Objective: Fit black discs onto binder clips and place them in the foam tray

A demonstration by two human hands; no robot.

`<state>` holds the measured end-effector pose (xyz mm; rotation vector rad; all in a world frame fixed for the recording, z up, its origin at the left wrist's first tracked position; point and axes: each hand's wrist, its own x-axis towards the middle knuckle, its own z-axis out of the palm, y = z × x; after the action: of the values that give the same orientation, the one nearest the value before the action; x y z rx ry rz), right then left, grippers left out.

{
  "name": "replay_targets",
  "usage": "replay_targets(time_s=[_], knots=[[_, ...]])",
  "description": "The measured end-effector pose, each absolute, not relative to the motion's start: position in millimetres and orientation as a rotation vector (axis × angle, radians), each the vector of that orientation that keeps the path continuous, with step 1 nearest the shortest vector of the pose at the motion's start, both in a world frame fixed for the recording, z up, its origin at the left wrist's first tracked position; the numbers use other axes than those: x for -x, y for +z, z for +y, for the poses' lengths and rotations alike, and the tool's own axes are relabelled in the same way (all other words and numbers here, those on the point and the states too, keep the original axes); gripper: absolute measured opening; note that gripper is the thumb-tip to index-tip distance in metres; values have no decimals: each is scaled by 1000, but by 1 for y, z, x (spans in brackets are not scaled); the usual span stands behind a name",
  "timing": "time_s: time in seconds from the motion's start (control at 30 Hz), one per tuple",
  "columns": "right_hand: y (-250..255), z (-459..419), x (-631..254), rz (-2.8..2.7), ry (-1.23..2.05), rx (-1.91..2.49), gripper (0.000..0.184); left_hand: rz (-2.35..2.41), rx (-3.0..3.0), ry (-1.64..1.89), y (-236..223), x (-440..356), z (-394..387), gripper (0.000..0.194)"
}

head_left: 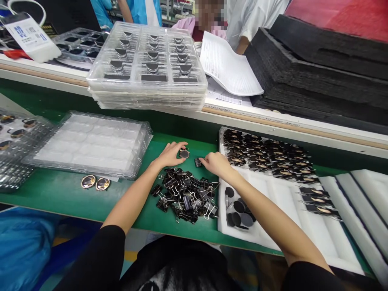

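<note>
My left hand (172, 155) holds a small round part (184, 153) with a dark face and a light rim, pinched between thumb and fingers above the green table. Just to the right, my right hand (216, 163) is closed on a black binder clip (198, 162), gripped at its end. The clip and the round part are apart. Below both hands lies a heap of black binder clips (186, 198) with silver wire handles. Two round gold-rimmed parts (95, 183) with dark shiny faces rest on the table left of my left arm.
A white foam tray (273, 190) at right bears rows of clipped parts (266, 155) and loose black discs (239, 212). Clear plastic trays (91, 141) lie at left; more are stacked on the shelf (148, 68). Black foam sheets (303, 76) and papers (227, 64) sit there too. People stand beyond.
</note>
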<state>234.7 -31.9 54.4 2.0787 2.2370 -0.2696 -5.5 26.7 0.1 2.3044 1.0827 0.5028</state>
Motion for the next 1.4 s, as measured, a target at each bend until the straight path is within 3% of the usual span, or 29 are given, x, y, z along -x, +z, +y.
replay_targets(time_s=[0.17, 0.37, 0.57, 0.8, 1.4], knots=[[51, -4, -226, 2378, -205, -2501, 44, 1103, -2297, 511, -2, 5, 27, 64], [7, 25, -218, 2160, -585, -2727, 42, 1076, -2247, 562, 0, 5, 26, 71], [-10, 23, -218, 2013, -463, -3007, 53, 1053, -2259, 573, -2, 4, 27, 69], [-12, 20, -223, 2177, -270, -2835, 55, 994, -2291, 514, -2, -1, 24, 72], [-22, 23, -229, 2134, -327, -2877, 51, 893, -2325, 397, -1, -30, 27, 72]])
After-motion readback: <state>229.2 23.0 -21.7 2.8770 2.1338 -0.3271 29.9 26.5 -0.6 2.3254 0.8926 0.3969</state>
